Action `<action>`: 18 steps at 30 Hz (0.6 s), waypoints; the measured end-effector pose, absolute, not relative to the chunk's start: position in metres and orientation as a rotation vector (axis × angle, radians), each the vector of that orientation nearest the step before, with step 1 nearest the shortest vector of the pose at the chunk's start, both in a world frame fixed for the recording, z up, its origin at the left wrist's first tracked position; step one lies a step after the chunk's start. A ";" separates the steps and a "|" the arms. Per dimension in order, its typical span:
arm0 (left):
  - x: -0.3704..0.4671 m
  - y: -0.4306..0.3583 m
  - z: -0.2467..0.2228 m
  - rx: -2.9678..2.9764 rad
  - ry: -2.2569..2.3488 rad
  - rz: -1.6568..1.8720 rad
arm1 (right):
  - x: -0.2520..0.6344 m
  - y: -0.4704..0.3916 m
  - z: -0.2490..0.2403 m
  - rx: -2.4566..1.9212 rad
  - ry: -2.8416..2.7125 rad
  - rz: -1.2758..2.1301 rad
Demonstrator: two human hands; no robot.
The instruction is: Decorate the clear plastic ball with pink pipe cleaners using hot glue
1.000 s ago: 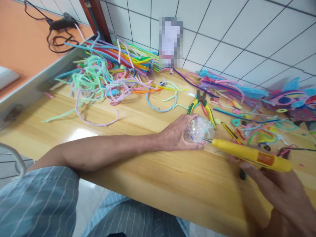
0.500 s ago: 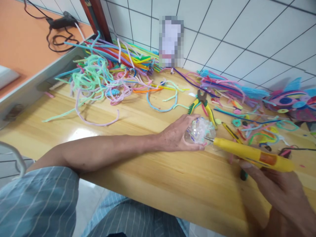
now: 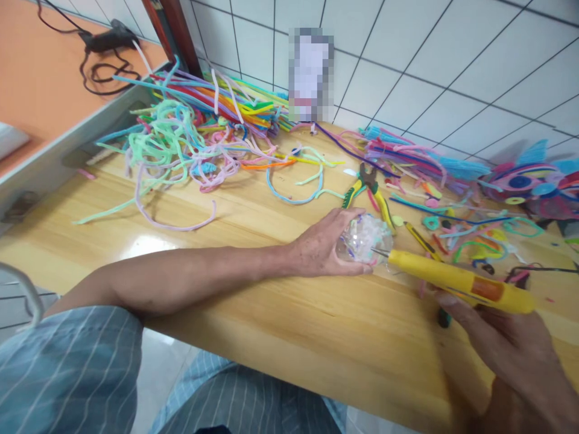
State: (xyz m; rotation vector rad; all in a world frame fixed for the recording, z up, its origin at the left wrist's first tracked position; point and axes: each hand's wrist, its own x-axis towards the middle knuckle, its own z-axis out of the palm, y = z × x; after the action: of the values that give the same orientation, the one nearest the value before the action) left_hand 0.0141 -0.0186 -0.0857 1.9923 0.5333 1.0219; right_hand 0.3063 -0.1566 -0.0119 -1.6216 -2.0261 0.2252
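Grasping a clear round piece [image 3: 367,236] in left fingers [image 3: 362,269], near the pliers [image 3: 368,175] on the bench [image 3: 280,313], and a yellow glue gun [image 3: 434,274], aimed left, in right fingers [image 3: 453,305]

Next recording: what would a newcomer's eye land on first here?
Probably the bright yellow gun-shaped tool in the right hand, its metal tip pointing at the clear, rounded piece in the left hand. Next, the tangle of colourful fuzzy stems at the back left of the wooden table, then the pixelated patch against the tiled wall.
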 end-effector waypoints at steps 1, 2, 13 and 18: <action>0.014 -0.019 -0.085 1.994 0.534 1.014 | 0.306 -0.157 -0.012 -1.622 -2.026 0.230; 0.014 -0.019 -0.085 1.994 0.534 1.006 | 0.306 -0.157 -0.012 -1.621 -2.024 0.235; 0.014 -0.019 -0.083 1.983 0.541 0.998 | 0.299 -0.154 -0.007 -1.632 -1.983 0.254; 0.014 -0.019 -0.083 1.978 0.542 1.007 | 0.298 -0.155 -0.007 -1.695 -1.940 0.295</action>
State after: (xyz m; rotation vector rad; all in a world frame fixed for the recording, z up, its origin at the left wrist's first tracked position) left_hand 0.0144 -0.0186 -0.0830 1.9784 0.5419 1.0074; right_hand 0.2977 -0.1554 -0.0066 -1.6948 -1.9404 0.2949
